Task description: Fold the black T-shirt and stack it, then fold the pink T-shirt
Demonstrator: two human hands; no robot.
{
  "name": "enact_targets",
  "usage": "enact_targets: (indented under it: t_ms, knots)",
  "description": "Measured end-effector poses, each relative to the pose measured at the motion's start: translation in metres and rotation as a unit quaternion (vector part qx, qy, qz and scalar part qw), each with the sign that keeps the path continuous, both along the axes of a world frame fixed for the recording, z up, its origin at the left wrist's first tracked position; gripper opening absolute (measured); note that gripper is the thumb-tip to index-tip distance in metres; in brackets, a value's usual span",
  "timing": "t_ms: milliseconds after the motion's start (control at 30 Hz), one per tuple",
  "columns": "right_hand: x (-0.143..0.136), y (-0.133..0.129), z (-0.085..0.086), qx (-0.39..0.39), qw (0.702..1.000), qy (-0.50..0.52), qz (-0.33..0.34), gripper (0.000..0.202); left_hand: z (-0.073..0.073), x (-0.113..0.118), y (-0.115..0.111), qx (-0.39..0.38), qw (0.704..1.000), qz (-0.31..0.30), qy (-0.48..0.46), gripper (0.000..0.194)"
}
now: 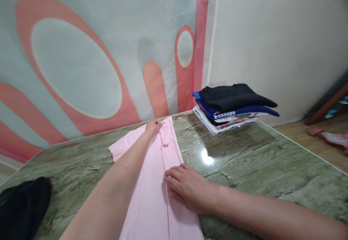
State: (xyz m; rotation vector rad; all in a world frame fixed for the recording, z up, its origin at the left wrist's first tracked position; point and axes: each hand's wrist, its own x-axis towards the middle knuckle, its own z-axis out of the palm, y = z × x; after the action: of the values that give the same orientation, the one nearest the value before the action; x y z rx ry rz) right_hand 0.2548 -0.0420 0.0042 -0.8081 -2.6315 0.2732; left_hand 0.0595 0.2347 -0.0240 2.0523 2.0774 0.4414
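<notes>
A pink short-sleeved shirt (148,196) lies lengthwise before me, its right side folded inward over the body. The right sleeve is turned back on top near the far end, while the left sleeve (119,147) sticks out to the side. At the shirt's far end my left hand (153,126) is closed on the cloth near the collar; its fingertips are partly hidden. My right hand (187,185) rests palm down on the folded-over strip, fingers stretched out and slightly bent, gripping nothing. My left forearm crosses above the shirt and covers part of it.
A stack of folded clothes (233,106), black on top with blue and white below, stands at the table's far right corner. Some black cloth (24,207) lies at the near left. The glossy wood-patterned table (244,160) meets a patterned wall (108,51) at the back.
</notes>
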Motion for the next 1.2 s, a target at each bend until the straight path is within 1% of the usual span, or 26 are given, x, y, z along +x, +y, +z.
enact_targets:
  t_ms: [67,167,233,400,500,567,667,733,800,867,933,1000,1067,1200]
  knots:
    - [0.001,0.000,0.001,0.000,1.000,0.003,0.031,0.030,-0.002,-0.002,0.002,0.009,1.000,0.006,0.001,0.026]
    - [0.001,-0.001,0.000,0.011,0.994,-0.005,0.106,0.031,-0.004,-0.003,0.004,0.020,1.000,0.013,0.004,0.022]
    - [0.001,0.000,-0.003,0.017,0.991,-0.008,0.135,0.030,-0.005,-0.002,0.004,0.026,1.000,0.017,0.006,0.019]
    - [0.001,0.001,-0.004,0.017,0.991,-0.005,0.136,0.029,-0.007,0.000,-0.002,0.043,0.999,0.023,0.012,0.014]
    - [0.001,0.001,-0.003,0.017,0.991,-0.007,0.134,0.028,-0.005,0.003,-0.010,0.075,0.997,0.015,0.024,0.022]
    - [0.001,0.002,-0.002,0.015,0.991,-0.006,0.135,0.027,-0.001,0.007,-0.016,0.112,0.993,-0.008,0.034,0.028]
    - [0.002,0.002,-0.003,0.015,0.990,-0.002,0.139,0.027,0.004,0.021,-0.022,0.146,0.984,-0.086,0.047,0.033]
    - [0.002,0.002,-0.004,0.016,0.990,-0.001,0.138,0.026,0.002,0.033,-0.025,0.142,0.977,-0.149,0.056,0.034]
    - [0.002,0.003,-0.004,0.016,0.991,-0.002,0.135,0.025,-0.006,0.044,-0.027,0.129,0.970,-0.193,0.070,0.033]
    - [0.002,0.003,-0.004,0.013,0.991,-0.003,0.134,0.025,-0.016,0.050,-0.031,0.117,0.967,-0.210,0.086,0.037]
    - [0.003,0.003,-0.003,0.010,0.991,-0.005,0.137,0.025,-0.025,0.052,-0.034,0.110,0.966,-0.211,0.100,0.042]
    - [0.003,0.003,-0.002,0.010,0.990,-0.006,0.139,0.025,-0.029,0.051,-0.035,0.103,0.966,-0.210,0.111,0.047]
    - [0.003,0.003,-0.002,0.012,0.990,-0.007,0.137,0.024,-0.027,0.049,-0.034,0.088,0.964,-0.214,0.129,0.051]
    - [0.003,0.002,-0.002,0.017,0.991,-0.006,0.135,0.023,-0.015,0.045,-0.025,0.046,0.956,-0.225,0.182,0.058]
